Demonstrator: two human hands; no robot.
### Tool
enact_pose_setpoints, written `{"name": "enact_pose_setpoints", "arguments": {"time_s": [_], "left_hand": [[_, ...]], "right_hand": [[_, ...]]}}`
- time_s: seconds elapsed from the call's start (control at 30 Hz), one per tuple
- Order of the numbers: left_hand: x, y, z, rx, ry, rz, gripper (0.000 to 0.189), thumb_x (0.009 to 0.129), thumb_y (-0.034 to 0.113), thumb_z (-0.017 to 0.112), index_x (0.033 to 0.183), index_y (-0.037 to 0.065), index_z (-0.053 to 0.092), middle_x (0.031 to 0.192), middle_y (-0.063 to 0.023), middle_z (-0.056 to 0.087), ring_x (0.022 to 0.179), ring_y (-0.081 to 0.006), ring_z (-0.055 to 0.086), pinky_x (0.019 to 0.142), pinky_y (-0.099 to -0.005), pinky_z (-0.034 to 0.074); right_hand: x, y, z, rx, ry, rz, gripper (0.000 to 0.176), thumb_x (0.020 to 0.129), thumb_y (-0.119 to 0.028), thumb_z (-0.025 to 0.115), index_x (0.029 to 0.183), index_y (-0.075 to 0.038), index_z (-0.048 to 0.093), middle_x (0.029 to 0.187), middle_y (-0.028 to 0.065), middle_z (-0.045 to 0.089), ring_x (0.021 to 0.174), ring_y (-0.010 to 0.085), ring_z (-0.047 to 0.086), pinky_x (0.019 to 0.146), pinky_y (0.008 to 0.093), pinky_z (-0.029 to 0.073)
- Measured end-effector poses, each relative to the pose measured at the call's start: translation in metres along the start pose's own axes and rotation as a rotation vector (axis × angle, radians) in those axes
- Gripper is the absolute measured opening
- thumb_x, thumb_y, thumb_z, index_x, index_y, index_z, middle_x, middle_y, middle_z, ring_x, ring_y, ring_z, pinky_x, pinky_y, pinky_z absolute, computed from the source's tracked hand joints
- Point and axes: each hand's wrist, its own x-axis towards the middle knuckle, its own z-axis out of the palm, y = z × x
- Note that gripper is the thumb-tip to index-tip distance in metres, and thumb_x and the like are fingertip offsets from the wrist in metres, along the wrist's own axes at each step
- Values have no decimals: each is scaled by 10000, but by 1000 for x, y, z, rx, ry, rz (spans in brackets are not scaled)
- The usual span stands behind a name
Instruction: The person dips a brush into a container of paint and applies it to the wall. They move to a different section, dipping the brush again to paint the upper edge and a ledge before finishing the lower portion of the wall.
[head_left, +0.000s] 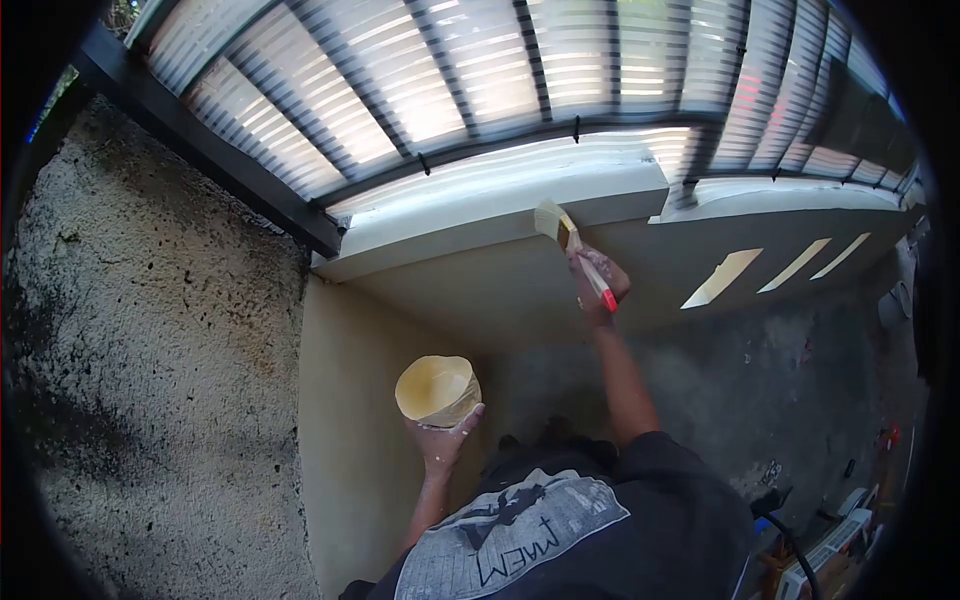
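Observation:
My left hand (pixel 447 437) is wrapped round the underside of a paint-smeared container (pixel 462 405) with cream paint inside, held low near the side wall. Out ahead, my right hand (pixel 600 278) grips a paintbrush (pixel 568 232) with a red-tipped handle. The brush's pale bristles lie against the front face of the white ledge (pixel 450 232), below the fence; whether they press on it is hard to tell. Both hands carry paint marks.
A barred fence with translucent sheets (pixel 480 80) stands above the ledge. Rough stained wall (pixel 170 350) fills the left. Grey floor (pixel 740 390) lies below right, with tools and a cable at lower right and a bucket (pixel 893 303) at far right.

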Motion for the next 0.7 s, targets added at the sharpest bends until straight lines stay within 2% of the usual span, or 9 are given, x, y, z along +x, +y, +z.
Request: {"name": "enact_pose_setpoints", "arguments": {"time_s": [0.13,0.2,0.23,0.3,0.37,0.47,0.57,0.63,0.7], "left_hand": [[32,-9,-3,-38,-36,14,820,619,204,931,1248,-5,448,1176,-118,585,1079,-229,603,942,-363,500],[42,-9,-10,-46,-44,12,829,621,201,930,1256,-5,438,1182,-117,581,1080,-229,601,943,-364,499],[45,-7,-16,-15,-79,-2,845,627,195,925,1271,-5,417,1202,-123,564,1096,-234,592,953,-367,495],[53,-11,-23,11,-133,-4,860,633,189,920,1286,-6,396,1222,-130,548,1112,-239,582,963,-370,491],[50,-24,-31,-3,-31,-94,886,649,167,905,1320,-7,354,1261,-145,512,1144,-250,560,983,-376,480],[56,-30,-38,-38,-22,-25,891,667,143,888,1343,-10,328,1285,-155,488,1168,-254,542,1001,-380,468],[59,-27,-37,-54,7,15,868,671,133,884,1336,-16,348,1266,-149,507,1143,-248,559,987,-375,479],[62,-19,-35,-77,-4,4,838,669,129,885,1318,-20,377,1244,-146,527,1120,-246,576,973,-369,488],[63,-15,-32,-106,-3,-9,808,667,125,886,1300,-25,406,1223,-142,547,1096,-244,592,959,-363,498]], "right_hand": [[19,17,-47,-201,190,38,133,811,-29,768,895,31,684,832,125,722,708,157,690,640,292,569],[24,22,-58,-368,408,-46,120,824,-31,756,893,34,683,831,136,721,717,164,693,647,299,571],[18,27,-59,-441,445,43,103,832,-38,748,889,23,688,842,133,723,730,183,701,666,311,575],[20,-1,-34,-446,404,15,94,833,-42,745,880,19,690,849,129,726,743,198,709,674,321,571],[0,-22,14,-427,143,-72,136,782,-22,738,915,-34,713,866,140,708,764,286,703,657,367,549],[-38,-58,81,-164,-153,-202,84,784,-93,731,843,-56,685,861,117,700,810,271,709,671,373,558],[-37,-70,90,18,-324,-231,80,784,-65,739,845,-34,697,875,136,709,829,281,714,696,356,565],[-17,-48,61,-23,-107,-55,80,786,-29,756,845,-4,708,880,148,720,822,258,721,707,321,561],[12,-29,12,-55,117,221,86,805,12,749,878,43,714,893,130,735,827,162,707,721,290,551]]}}
